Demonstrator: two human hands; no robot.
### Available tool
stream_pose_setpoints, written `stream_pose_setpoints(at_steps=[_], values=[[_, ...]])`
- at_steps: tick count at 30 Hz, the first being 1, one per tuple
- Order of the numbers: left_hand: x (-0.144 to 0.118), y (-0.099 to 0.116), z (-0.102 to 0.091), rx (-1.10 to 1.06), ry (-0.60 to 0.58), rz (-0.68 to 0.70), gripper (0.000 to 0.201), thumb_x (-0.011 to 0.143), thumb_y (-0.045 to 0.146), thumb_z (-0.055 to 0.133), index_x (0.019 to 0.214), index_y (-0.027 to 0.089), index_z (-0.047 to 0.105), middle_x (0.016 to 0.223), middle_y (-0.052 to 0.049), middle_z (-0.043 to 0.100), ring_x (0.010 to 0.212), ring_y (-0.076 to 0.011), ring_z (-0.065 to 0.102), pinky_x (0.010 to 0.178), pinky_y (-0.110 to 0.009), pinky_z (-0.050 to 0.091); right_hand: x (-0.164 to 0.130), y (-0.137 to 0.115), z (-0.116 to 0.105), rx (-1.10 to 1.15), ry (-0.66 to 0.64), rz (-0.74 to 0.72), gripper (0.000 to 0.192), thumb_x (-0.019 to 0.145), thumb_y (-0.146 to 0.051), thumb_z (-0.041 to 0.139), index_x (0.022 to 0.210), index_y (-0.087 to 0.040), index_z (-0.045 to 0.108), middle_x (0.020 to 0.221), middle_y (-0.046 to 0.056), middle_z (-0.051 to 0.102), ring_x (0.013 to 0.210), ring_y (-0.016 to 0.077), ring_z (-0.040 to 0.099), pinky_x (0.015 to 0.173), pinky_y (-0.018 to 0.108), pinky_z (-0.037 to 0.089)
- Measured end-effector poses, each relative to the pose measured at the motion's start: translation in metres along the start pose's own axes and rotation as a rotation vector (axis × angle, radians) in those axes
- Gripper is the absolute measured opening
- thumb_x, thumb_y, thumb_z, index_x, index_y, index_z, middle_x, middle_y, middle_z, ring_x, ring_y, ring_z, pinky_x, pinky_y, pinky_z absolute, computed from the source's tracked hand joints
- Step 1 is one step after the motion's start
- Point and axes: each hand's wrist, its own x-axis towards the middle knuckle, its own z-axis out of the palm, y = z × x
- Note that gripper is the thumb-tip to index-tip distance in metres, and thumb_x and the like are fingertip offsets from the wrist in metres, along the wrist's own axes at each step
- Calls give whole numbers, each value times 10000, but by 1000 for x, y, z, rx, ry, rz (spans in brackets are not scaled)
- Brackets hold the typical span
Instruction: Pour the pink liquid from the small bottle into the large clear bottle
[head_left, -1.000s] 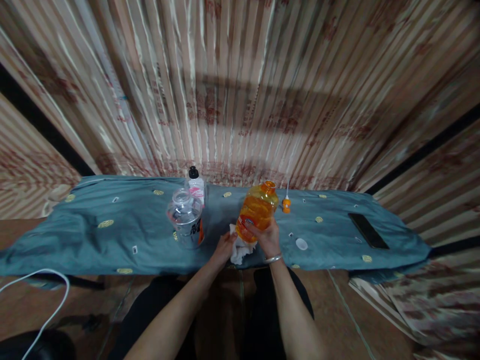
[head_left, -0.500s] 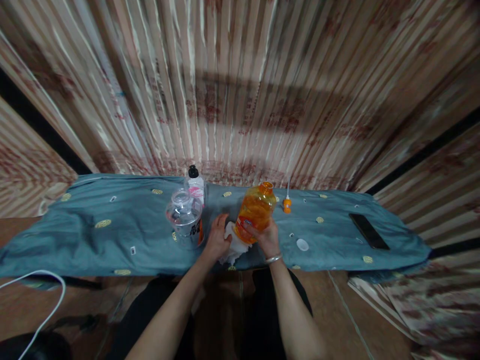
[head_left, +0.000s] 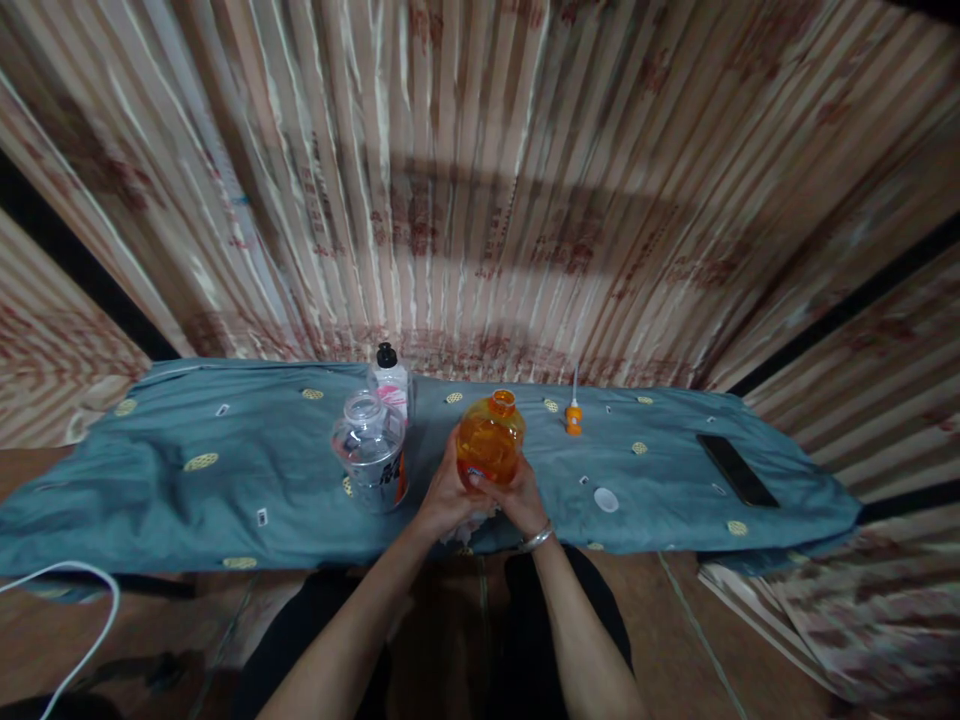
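Observation:
Upright between my two hands stands an orange see-through bottle (head_left: 489, 440) with an open neck and a red label low on its front. My left hand (head_left: 442, 498) is closed around its left side. From the right, my right hand (head_left: 523, 497) grips the lower part, thumb across the front. A crumpled white tissue (head_left: 466, 528) shows below the bottle, mostly hidden by my hands. To the left stands a clear, uncapped plastic bottle (head_left: 367, 450). Behind it is a white-and-pink bottle (head_left: 391, 380) with a black cap. An orange cap with a thin white tube (head_left: 574, 418) sits right of the orange bottle.
A teal cloth with yellow prints (head_left: 150, 500) covers the narrow table. On its right part lie a small white disc (head_left: 606, 499) and a black phone (head_left: 739, 470). A striped curtain (head_left: 465, 200) hangs behind. A white cable (head_left: 112, 610) loops at lower left.
The orange bottle has moved left and become more upright. My left hand has gone from the tissue to the bottle's side; my right hand keeps its grip.

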Motion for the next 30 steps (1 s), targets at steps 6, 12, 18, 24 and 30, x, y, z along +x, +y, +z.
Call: stream_pose_setpoints(at_steps=[6, 12, 18, 24, 30], values=[[2, -5, 0, 9, 53, 5, 1038, 543, 333, 898, 1441, 272, 383, 1280, -88, 642, 1237, -328, 591, 1109, -530, 408, -9, -1, -16, -9, -93, -33, 700, 771, -538, 765, 1380, -268, 549, 1439, 85, 600, 1347, 287, 544, 1163, 483, 403], [0, -13, -1, 21, 80, -22, 1006, 503, 257, 906, 1395, 286, 441, 1349, -112, 605, 1286, -348, 567, 1130, -546, 394, 31, 9, -79, -286, 294, 133, 720, 885, -540, 580, 1477, -164, 417, 1443, 159, 583, 1322, 278, 574, 1111, 448, 455], [-2, -7, 0, 37, 105, -48, 1004, 501, 226, 887, 1394, 289, 433, 1318, -101, 625, 1292, -358, 562, 1114, -579, 400, 85, 13, -126, -848, 370, 423, 858, 805, -362, 722, 1504, -42, 342, 1534, 265, 445, 1413, 346, 470, 1147, 401, 389], [-3, -4, 2, 46, 107, -58, 1004, 504, 207, 886, 1394, 290, 426, 1362, -113, 597, 1341, -347, 518, 1150, -566, 355, 124, 26, -129, -952, 397, 558, 736, 820, -477, 724, 1372, -42, 503, 1311, 310, 635, 1278, 396, 600, 1058, 443, 460], [-1, -11, 1, 54, 111, -78, 1075, 451, 270, 929, 1392, 259, 410, 1326, -121, 609, 1315, -360, 527, 1163, -572, 329, 136, 20, -136, -911, 406, 484, 369, 788, -340, 733, 1050, -83, 694, 1065, 275, 742, 1145, 405, 677, 972, 468, 507]])
